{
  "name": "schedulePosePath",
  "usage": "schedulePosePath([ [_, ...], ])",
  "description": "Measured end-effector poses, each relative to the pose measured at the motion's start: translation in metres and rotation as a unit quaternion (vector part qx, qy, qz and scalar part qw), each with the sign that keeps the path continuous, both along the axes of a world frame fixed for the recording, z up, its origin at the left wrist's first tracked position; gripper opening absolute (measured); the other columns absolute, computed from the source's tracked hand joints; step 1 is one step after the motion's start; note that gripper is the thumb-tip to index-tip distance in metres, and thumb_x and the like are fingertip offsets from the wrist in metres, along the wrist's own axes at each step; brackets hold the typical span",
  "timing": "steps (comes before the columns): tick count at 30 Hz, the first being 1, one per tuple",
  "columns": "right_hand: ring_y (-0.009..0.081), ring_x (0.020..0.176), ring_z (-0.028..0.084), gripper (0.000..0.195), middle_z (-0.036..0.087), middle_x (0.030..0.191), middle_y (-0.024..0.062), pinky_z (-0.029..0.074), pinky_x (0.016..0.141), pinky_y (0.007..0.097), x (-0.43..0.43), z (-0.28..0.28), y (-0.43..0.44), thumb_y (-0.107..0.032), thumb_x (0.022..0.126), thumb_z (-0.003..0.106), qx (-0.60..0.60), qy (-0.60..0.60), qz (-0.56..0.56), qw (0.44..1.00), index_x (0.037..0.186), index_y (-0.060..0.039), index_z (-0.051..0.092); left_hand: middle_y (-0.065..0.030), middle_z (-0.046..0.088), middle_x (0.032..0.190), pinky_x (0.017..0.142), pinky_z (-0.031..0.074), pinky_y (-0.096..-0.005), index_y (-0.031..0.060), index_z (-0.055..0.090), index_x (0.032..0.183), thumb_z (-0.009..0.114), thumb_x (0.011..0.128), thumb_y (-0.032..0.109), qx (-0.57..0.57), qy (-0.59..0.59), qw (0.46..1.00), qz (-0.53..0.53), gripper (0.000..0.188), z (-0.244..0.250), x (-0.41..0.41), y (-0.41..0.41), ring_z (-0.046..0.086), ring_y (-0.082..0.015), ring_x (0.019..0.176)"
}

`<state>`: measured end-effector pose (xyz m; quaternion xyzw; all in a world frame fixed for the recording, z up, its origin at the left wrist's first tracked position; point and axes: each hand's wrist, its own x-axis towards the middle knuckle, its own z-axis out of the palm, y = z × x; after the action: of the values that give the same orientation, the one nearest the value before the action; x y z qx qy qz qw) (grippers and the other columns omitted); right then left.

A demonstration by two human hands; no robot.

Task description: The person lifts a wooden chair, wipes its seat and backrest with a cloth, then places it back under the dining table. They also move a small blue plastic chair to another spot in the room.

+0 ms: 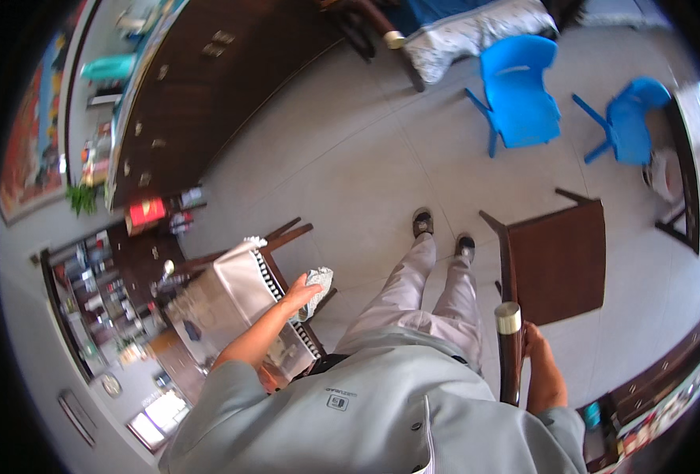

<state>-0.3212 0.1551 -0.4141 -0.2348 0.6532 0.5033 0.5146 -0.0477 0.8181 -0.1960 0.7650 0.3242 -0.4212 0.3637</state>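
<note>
My left hand [301, 294] holds a crumpled pale patterned cloth [321, 284], out beside the corner of a table with a beige, tassel-edged tablecloth [240, 278]. I cannot tell whether the cloth touches the table's edge. On my other side stands a dark wooden chair [557, 260] with a broad flat seat. Its back rail [510, 361] ends in a pale metal cap. My right hand [536, 342] grips that rail from its outer side, and the fingers are partly hidden behind the wood.
Two blue plastic chairs [519, 95] [629, 121] stand ahead to the right, the farther beside a dark-framed table [685, 172]. A long dark cabinet [207, 77] lines the left. Ahead is a wooden seat with a patterned cushion [474, 35]. Grey tiled floor [350, 160] lies between.
</note>
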Motion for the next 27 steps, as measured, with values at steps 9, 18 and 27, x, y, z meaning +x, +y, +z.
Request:
schedulePosePath([
  [9,0.0362,0.084,0.062,0.044,0.065,0.095,0.0167,0.05,0.077,0.0579,0.0,-0.021,-0.033,-0.048,0.091,0.052,-0.013,-0.071,-0.06,0.996,0.097,-0.0058,0.062,-0.0162,0.062,0.115,0.095,0.043,-0.0356,-0.0019,0.052,0.126,0.066,0.079,0.03,0.067,0.002,0.997,0.042,0.059,0.042,-0.111,-0.028,0.058,-0.0256,0.109],
  [18,0.0366,0.086,0.062,0.044,0.064,0.098,0.017,0.049,0.078,0.058,-0.005,0.155,-0.145,-0.047,0.091,0.051,-0.1,-0.078,0.251,0.96,0.1,-0.006,0.061,-0.025,0.043,0.142,0.108,0.035,-0.0358,-0.0074,0.03,0.144,0.07,0.077,0.039,0.075,0.025,0.992,0.101,0.09,0.064,-0.177,-0.002,0.042,-0.0305,0.132],
  [27,0.037,0.088,0.061,0.043,0.063,0.102,0.0173,0.048,0.079,0.0582,0.069,0.213,-0.075,-0.047,0.092,0.051,-0.12,-0.123,0.412,0.895,0.104,-0.0061,0.061,-0.0223,0.056,0.126,0.091,0.048,-0.0373,-0.0031,0.039,0.14,0.07,0.074,0.035,-0.005,-0.02,0.978,0.209,0.082,0.013,-0.263,0.063,0.058,-0.0296,0.112],
])
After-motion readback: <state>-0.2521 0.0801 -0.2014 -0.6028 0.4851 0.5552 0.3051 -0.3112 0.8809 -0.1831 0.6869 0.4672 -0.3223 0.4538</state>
